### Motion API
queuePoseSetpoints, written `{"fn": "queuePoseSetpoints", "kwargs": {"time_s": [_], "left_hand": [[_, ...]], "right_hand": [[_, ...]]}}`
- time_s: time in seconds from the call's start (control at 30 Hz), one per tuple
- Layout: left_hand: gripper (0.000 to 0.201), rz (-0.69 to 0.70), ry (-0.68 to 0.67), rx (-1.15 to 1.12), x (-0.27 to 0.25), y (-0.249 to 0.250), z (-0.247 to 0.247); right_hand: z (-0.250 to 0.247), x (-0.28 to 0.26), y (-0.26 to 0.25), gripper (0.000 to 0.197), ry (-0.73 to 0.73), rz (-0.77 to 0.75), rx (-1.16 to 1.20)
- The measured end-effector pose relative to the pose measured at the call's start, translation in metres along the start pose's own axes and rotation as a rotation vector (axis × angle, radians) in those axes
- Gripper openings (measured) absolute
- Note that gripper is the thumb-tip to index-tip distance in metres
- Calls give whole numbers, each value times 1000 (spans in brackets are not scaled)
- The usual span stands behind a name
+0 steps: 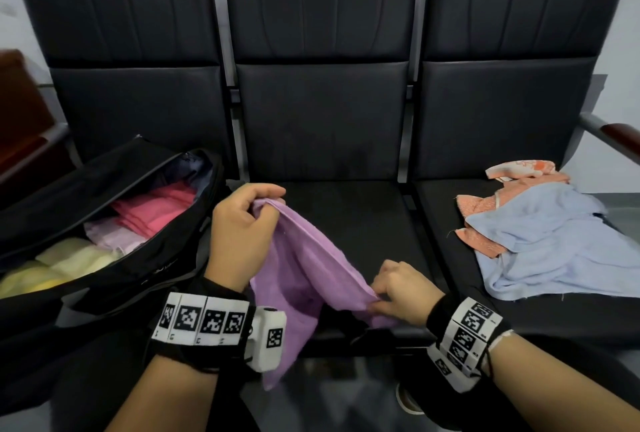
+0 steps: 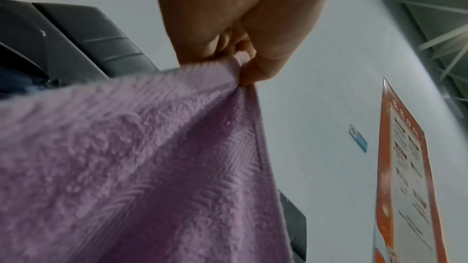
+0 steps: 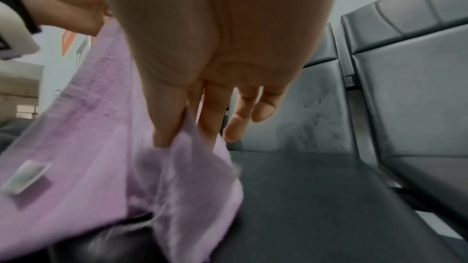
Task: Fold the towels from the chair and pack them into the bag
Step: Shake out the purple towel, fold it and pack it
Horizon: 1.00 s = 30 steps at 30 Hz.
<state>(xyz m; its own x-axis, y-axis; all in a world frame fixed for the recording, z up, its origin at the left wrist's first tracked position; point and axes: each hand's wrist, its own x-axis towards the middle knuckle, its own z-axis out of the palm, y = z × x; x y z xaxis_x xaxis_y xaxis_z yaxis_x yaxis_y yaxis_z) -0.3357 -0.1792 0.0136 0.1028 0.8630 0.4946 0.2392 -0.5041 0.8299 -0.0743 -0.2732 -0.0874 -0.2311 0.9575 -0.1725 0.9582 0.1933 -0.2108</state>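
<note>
A purple towel (image 1: pixel 304 258) hangs stretched between my two hands above the middle chair seat (image 1: pixel 363 217). My left hand (image 1: pixel 242 227) pinches its upper corner, and the left wrist view shows fingers (image 2: pixel 243 63) clamped on the purple towel (image 2: pixel 152 157). My right hand (image 1: pixel 398 289) pinches the lower edge near the seat's front. In the right wrist view the thumb and forefinger of my right hand (image 3: pixel 177 127) nip the purple towel (image 3: pixel 96 137), the other fingers loose. An open black bag (image 1: pixel 114 258) on the left seat holds folded pink (image 1: pixel 156 210), pale lilac and yellow (image 1: pixel 62 265) towels.
On the right seat lie a crumpled light blue towel (image 1: pixel 554 241) and an orange patterned towel (image 1: pixel 512 182) partly under it. A metal armrest with a brown pad (image 1: pixel 613 137) juts at the far right. A shoe (image 1: pixel 408 400) shows below the seat front.
</note>
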Motion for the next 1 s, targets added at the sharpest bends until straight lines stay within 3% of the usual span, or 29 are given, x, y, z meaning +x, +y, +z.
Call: {"fn": "queuePoseSetpoints", "kwargs": {"time_s": [0.13,0.27,0.53,0.67,0.8,1.0], "left_hand": [[36,15,71,12,10,-3,-14],[35,-6,128,5,20,-5,-30],[27,34,218,203,43,-3,-59],[27,42,236,274,51,-1,-65],[26,39,266,292,55,1,-74],[27,50,276,265,48,16,-79]], "right_hand": [[0,-4,9,17,20,-19,-96],[-6,-8,22,28,83,-9,-159],[-82,-13,42,6,651,-19,82],[-117,-16,38,17,894,46,418],[-142,-21,27,33,954,-7,505],[-152,-34,13,11,1034,49,361]]}}
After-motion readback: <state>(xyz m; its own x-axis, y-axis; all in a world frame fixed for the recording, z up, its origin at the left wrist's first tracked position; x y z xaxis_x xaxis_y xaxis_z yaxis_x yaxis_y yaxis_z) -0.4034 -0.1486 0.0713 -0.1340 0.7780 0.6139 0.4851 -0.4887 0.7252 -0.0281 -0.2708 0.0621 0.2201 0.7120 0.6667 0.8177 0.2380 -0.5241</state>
